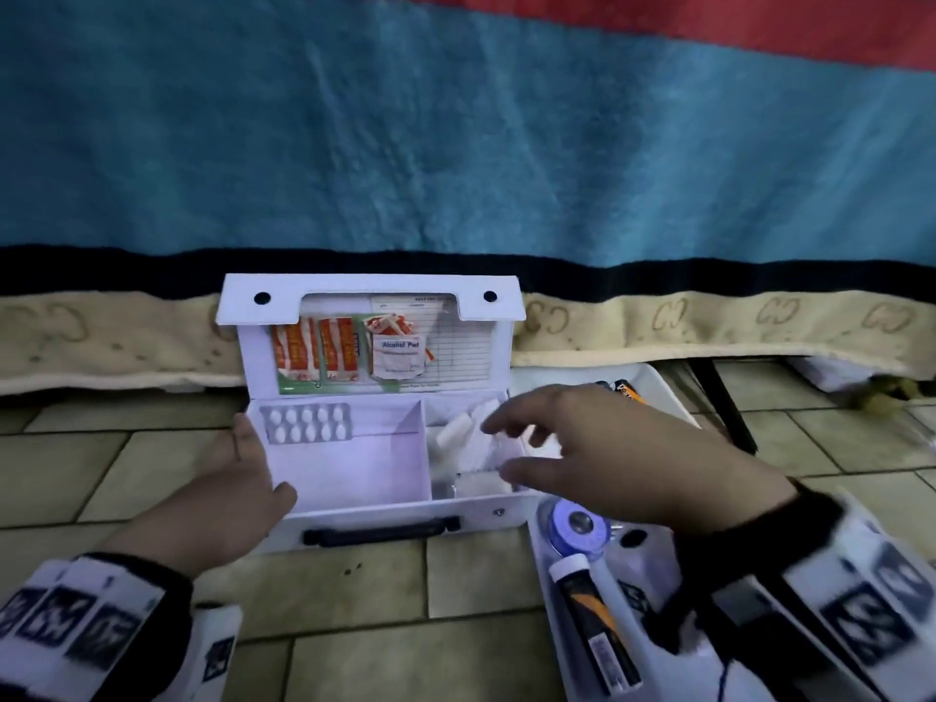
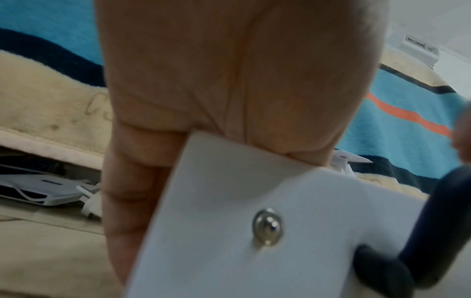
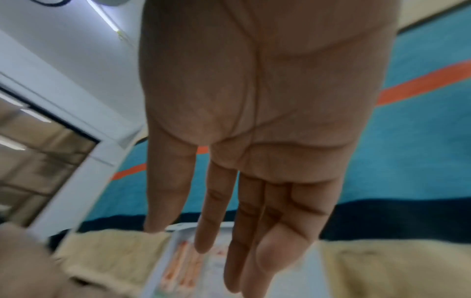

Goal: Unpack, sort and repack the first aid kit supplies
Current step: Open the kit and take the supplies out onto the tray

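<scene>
- First aid kit box: white, lid raised, standing on the tiled floor against a blanket-draped bed edge.
- Left hand: grips the box's left front corner; fingers lie along the outer left wall, thumb hooked over the front rim.
- Right hand: fingers straight and spread, holding nothing, palm down above the right compartment.
- Blister pack: white pills, left compartment, at the back.
- Right compartment: white rolls and blurred wrapped items.
- Lid pocket: orange-and-white packets, alcohol pad.
- White tray: just right of the box, holding a blue roll and a tube.
</scene>
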Demonstrator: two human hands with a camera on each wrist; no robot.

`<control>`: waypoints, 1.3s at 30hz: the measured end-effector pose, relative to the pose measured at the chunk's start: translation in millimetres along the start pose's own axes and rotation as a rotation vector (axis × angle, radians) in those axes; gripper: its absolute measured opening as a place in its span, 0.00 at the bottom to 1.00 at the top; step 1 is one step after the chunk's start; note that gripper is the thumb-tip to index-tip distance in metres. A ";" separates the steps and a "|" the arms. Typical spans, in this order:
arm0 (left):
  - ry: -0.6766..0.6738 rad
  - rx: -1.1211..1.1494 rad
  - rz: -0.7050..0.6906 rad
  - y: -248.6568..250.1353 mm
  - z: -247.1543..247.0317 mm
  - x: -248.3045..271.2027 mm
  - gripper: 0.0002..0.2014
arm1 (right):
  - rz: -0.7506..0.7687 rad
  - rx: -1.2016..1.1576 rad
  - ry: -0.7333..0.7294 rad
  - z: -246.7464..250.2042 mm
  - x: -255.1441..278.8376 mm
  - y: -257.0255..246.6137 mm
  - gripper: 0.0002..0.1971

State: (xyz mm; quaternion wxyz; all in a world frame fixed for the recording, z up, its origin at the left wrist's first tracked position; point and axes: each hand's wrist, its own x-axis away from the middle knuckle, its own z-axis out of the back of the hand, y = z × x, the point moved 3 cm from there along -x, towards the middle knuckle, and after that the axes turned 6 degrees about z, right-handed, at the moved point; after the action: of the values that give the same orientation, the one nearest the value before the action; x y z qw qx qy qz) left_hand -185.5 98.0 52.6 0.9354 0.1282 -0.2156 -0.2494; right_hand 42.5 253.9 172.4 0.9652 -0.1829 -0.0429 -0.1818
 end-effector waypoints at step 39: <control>-0.064 -0.007 0.090 6.6 8.5 17.0 0.41 | 0.284 0.490 -0.602 -114.0 -178.1 -59.9 0.24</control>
State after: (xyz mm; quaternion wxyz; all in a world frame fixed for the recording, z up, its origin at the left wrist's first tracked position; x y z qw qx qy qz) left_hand -173.5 93.6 68.1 0.9386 0.1071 -0.2502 -0.2119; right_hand -143.2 219.6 60.1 0.9400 0.0033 -0.3399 0.0303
